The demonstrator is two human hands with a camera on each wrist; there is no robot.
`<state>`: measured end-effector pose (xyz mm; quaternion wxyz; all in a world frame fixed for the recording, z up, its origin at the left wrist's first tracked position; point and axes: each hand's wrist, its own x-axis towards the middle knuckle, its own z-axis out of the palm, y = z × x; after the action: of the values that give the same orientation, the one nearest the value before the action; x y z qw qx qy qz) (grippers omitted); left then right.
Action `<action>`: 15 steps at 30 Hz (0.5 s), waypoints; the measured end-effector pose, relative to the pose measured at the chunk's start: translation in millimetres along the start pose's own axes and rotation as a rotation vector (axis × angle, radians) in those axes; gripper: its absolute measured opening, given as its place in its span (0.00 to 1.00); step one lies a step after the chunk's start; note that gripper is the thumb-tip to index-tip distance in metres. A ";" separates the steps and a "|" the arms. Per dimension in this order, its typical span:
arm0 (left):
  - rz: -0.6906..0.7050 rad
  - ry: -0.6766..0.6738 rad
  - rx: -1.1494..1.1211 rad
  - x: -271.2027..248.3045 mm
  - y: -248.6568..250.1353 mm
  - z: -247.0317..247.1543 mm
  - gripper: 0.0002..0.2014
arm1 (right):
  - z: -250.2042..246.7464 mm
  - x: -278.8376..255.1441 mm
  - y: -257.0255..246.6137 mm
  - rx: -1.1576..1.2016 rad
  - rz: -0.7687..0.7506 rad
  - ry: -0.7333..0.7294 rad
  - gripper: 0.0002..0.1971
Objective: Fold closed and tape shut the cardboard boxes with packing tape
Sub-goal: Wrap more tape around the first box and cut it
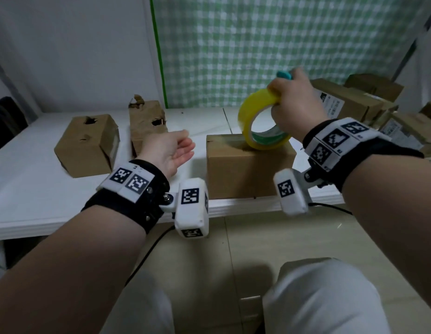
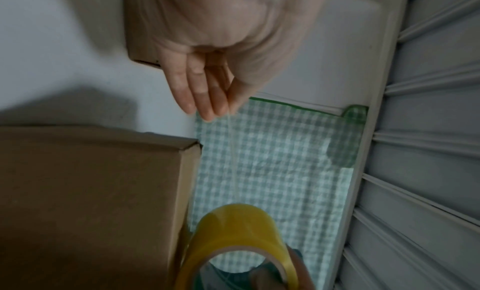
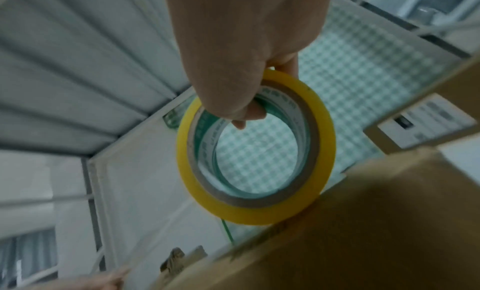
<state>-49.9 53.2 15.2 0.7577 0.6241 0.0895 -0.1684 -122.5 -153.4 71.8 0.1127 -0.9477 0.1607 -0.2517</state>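
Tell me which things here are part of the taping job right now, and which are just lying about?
In use:
- yellow roll of packing tape, gripped by the right hand
- closed brown cardboard box under the roll
- left hand, open beside the box

Lying about:
- two torn brown boxes on the white table
- labelled cardboard boxes stacked at right
- green checked curtain

A closed box (image 1: pixel 248 165) sits at the near edge of the worktop (image 1: pixel 36 189), centre. The tape roll (image 1: pixel 260 121) stands on edge upon its top, toward the rear right corner, with the right hand (image 1: pixel 296 104) on the roll's upper side. The left hand (image 1: pixel 171 150) is in the air just left of this box. Two further boxes lie to the left: one (image 1: pixel 86 145) well left, another (image 1: pixel 147 121) behind the left hand. A stack of boxes (image 1: pixel 349 100) occupies the far right.
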 end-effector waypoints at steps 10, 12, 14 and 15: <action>0.024 0.052 -0.069 5.5 -26.5 4.3 0.07 | 7.0 9.8 -22.1 -0.347 -0.193 -0.036 0.19; 0.042 0.074 -0.076 7.0 -31.1 3.2 0.08 | 10.7 10.3 -25.8 -0.370 -0.204 -0.037 0.17; 0.071 0.093 -0.079 7.6 -33.2 2.9 0.08 | 13.5 11.2 -29.7 -0.405 -0.219 -0.032 0.16; 0.087 0.101 -0.080 8.0 -33.7 3.1 0.09 | 14.7 11.8 -31.2 -0.420 -0.222 -0.028 0.15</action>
<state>-55.1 43.5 -17.8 0.7831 0.6045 0.1068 -0.0998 -97.5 -126.9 73.7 -0.1131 -0.9656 0.1029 -0.2105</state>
